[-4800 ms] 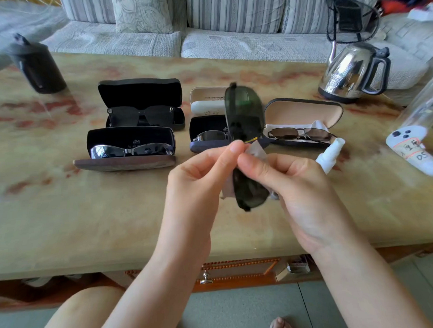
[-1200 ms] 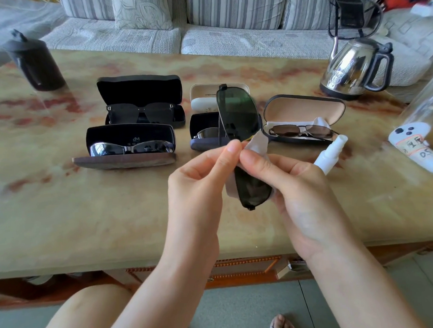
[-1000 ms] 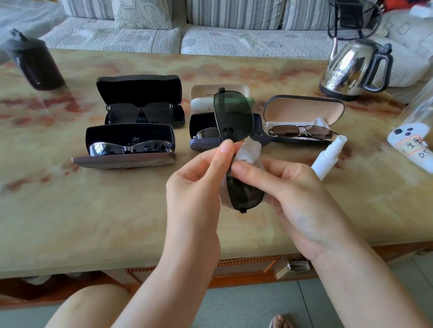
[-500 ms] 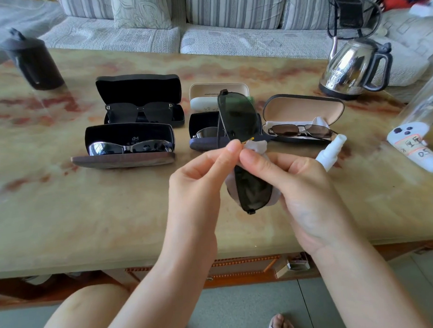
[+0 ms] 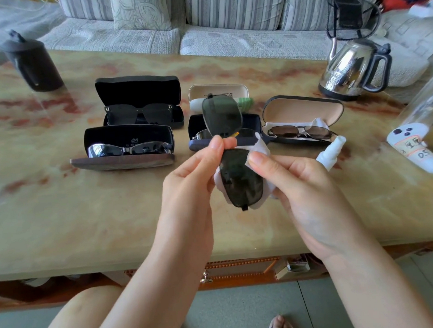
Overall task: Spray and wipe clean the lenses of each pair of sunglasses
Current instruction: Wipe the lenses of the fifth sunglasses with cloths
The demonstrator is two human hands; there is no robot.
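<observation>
I hold a pair of dark green clip-on sunglasses (image 5: 222, 114) upright over the table's middle. My left hand (image 5: 189, 184) pinches them at the bridge between the two lenses. My right hand (image 5: 297, 183) holds a white cleaning cloth (image 5: 260, 147) wrapped round the lower lens (image 5: 243, 180), thumb on its edge. A white spray bottle (image 5: 331, 151) lies on the table just right of my right hand. Open cases behind hold more sunglasses: black ones (image 5: 139, 113), silver mirrored ones (image 5: 130, 149), and brown metal ones (image 5: 300, 131).
A steel kettle (image 5: 352, 68) stands at the back right, a dark lidded cup (image 5: 33, 64) at the back left. A white labelled object (image 5: 416, 149) lies at the right edge. A navy case (image 5: 197, 146) and a white case (image 5: 218, 91) sit behind the held glasses. A sofa runs behind the marble table (image 5: 65, 218).
The held glasses have swung slightly, their lenses turned more towards me. My right thumb and the cloth have slid off the bridge onto the lower lens's right edge. Nothing on the table has moved.
</observation>
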